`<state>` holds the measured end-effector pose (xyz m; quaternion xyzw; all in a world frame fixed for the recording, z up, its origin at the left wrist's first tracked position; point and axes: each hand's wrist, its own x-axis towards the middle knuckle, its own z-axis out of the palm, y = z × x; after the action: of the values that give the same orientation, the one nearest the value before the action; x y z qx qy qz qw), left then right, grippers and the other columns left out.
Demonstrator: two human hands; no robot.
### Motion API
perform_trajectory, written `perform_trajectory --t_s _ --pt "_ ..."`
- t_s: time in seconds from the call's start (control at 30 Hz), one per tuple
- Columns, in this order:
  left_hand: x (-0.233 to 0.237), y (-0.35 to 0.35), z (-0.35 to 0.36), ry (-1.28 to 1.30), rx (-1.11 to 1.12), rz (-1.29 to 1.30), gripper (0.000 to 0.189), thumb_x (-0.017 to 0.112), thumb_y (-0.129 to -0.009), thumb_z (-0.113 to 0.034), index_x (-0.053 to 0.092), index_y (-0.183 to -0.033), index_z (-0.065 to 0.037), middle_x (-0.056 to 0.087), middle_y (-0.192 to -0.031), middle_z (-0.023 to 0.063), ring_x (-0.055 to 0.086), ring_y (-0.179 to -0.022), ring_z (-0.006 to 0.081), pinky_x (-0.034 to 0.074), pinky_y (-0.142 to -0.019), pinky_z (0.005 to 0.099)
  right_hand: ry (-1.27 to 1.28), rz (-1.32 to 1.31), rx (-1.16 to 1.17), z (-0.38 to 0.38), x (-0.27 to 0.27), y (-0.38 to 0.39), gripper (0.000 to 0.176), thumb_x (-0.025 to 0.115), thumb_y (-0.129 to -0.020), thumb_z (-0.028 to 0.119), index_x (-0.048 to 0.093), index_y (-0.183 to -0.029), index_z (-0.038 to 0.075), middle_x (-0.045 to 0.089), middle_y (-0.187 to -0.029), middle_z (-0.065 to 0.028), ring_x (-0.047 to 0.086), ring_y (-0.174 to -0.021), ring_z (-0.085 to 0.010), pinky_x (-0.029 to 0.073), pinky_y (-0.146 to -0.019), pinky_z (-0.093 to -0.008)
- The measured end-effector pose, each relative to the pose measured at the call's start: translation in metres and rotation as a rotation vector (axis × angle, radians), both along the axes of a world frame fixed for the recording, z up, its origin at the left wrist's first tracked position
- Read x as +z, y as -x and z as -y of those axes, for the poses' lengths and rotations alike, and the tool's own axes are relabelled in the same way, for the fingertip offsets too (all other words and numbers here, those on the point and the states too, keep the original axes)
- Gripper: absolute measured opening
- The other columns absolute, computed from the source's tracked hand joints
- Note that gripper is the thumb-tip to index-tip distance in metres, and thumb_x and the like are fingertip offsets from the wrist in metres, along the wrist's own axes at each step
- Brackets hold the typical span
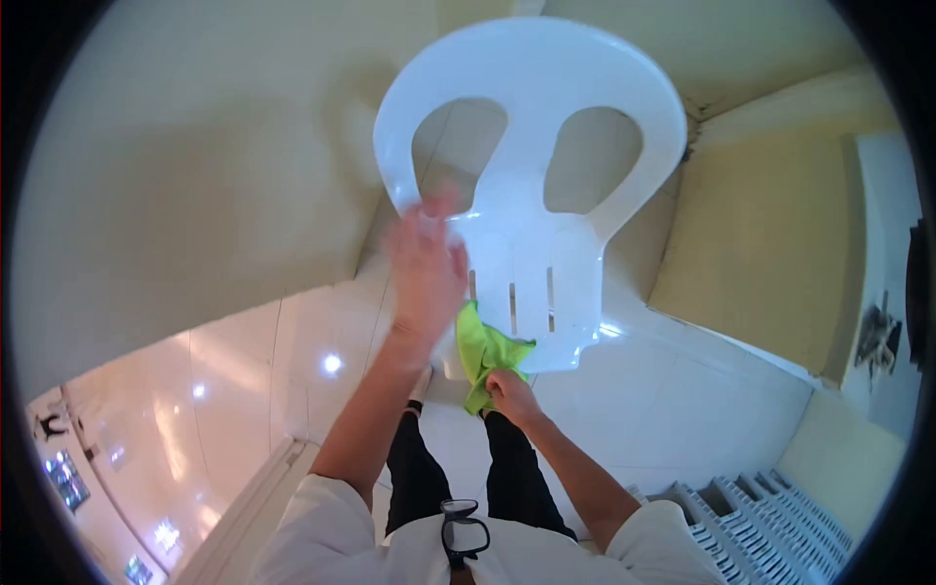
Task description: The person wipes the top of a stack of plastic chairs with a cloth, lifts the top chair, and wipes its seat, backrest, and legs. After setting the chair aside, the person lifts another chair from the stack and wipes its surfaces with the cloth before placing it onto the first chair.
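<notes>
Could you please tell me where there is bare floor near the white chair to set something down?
The glossy white tiled floor is bare between the white plastic chair and the beige wall. Crowded at its near edge: left hand, right hand gripping a lime-green cloth, black-trousered legs.

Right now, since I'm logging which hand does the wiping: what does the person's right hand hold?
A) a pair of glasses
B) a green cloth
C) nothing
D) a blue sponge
B: the right hand grips a green cloth against the lower edge of the white plastic chair, while the left hand lies flat on the chair.
</notes>
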<state>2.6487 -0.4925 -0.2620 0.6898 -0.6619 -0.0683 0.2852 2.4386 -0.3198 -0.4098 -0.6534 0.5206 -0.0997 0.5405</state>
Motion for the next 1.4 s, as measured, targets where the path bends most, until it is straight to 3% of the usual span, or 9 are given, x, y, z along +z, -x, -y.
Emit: perform_trajectory --t_s 0.17,0.3,0.47,0.57,0.8,1.23,1.27,1.33,1.4 --pt "0.061 -0.060 0.110 0.158 0.065 -0.202 0.072 0.071 -0.077 -0.019 0.036 -0.138 -0.004 0.053 -0.121 0.0173 0.053 -0.108 0.0347 0.043 -0.091 0.0418 0.150 -0.174 -0.198 -0.012 0.051 0.064 0.007 0.053 -0.075 0.000 0.056 -0.078 0.006 0.059 -0.079 -0.0116 0.059 -0.081 -0.0314 0.048 -0.072 -0.0401" --pt "0.027 -0.087 0.167 -0.313 -0.048 -0.699 0.038 0.076 -0.077 -0.027 0.068 -0.100 0.002 0.070 -0.088 0.0138 0.066 -0.078 0.0220 0.050 -0.075 0.0351 0.253 -0.408 -0.418 -0.069 0.096 0.121 0.011 0.052 -0.073 -0.001 0.059 -0.077 0.006 0.062 -0.078 -0.0128 0.062 -0.075 -0.0322 0.050 -0.067 -0.0393" --pt "-0.042 -0.122 0.183 -0.082 -0.038 -0.738 0.041 0.078 -0.075 -0.031 0.070 -0.095 0.004 0.071 -0.087 0.0100 0.065 -0.075 0.0197 0.051 -0.073 0.0351 0.101 -0.664 -0.725 -0.199 0.168 0.173 0.011 0.052 -0.075 0.001 0.061 -0.078 0.006 0.063 -0.078 -0.0137 0.063 -0.077 -0.0316 0.050 -0.069 -0.0396" --pt "-0.021 -0.150 0.153 -0.130 0.363 -0.313 0.058 0.082 -0.068 -0.038 0.067 -0.098 0.010 0.070 -0.087 0.0163 0.064 -0.072 0.0250 0.052 -0.072 0.0387 -0.076 -0.769 -0.974 -0.302 0.203 0.185 0.011 0.053 -0.074 0.002 0.062 -0.079 0.006 0.064 -0.078 -0.0145 0.063 -0.078 -0.0324 0.050 -0.068 -0.0393" --pt "-0.054 -0.226 0.076 -0.074 0.670 -0.360 0.076 0.074 -0.064 -0.065 0.066 -0.076 0.009 0.065 -0.075 0.0233 0.061 -0.066 0.0339 0.050 -0.065 0.0476 -0.350 -0.833 -1.491 -0.532 0.203 0.133 0.009 0.057 -0.073 0.009 0.065 -0.078 0.006 0.065 -0.072 -0.0143 0.064 -0.069 -0.0262 0.049 -0.063 -0.0389" --pt "0.006 -0.124 -0.084 -0.378 0.689 -0.355 0.056 0.075 -0.069 -0.047 0.068 -0.099 0.000 0.068 -0.088 0.0141 0.065 -0.074 0.0268 0.051 -0.067 0.0422 -0.630 -0.648 -1.828 -0.662 0.097 0.089 0.020 0.053 -0.081 0.017 0.066 -0.088 0.004 0.066 -0.084 -0.0186 0.065 -0.076 -0.0290 0.050 -0.066 -0.0439" --pt "0.010 -0.098 -0.095 -0.501 0.622 -0.345 0.055 0.074 -0.069 -0.046 0.068 -0.099 0.000 0.068 -0.087 0.0139 0.065 -0.073 0.0266 0.051 -0.066 0.0423 -0.616 -0.616 -1.861 -0.666 0.079 0.098 0.020 0.053 -0.081 0.017 0.066 -0.088 0.004 0.066 -0.084 -0.0186 0.065 -0.076 -0.0290 0.050 -0.066 -0.0439" --pt "0.018 -0.042 -0.119 -0.746 0.460 -0.314 0.052 0.072 -0.071 -0.044 0.067 -0.099 0.000 0.067 -0.086 0.0134 0.065 -0.072 0.0262 0.050 -0.064 0.0424 -0.176 0.491 -2.730 -0.677 0.040 0.121 0.028 0.049 -0.083 0.022 0.064 -0.090 0.000 0.067 -0.096 -0.0188 0.065 -0.081 -0.0348 0.052 -0.070 -0.0458" --pt "0.023 0.011 -0.134 -0.942 0.267 -0.271 0.049 0.071 -0.073 -0.042 0.067 -0.099 0.000 0.067 -0.085 0.0129 0.064 -0.071 0.0258 0.050 -0.062 0.0425 -0.058 0.986 -2.823 -0.673 0.039 0.166 0.031 0.047 -0.085 0.024 0.063 -0.095 0.000 0.066 -0.099 -0.0176 0.065 -0.083 -0.0338 0.052 -0.071 -0.0466"
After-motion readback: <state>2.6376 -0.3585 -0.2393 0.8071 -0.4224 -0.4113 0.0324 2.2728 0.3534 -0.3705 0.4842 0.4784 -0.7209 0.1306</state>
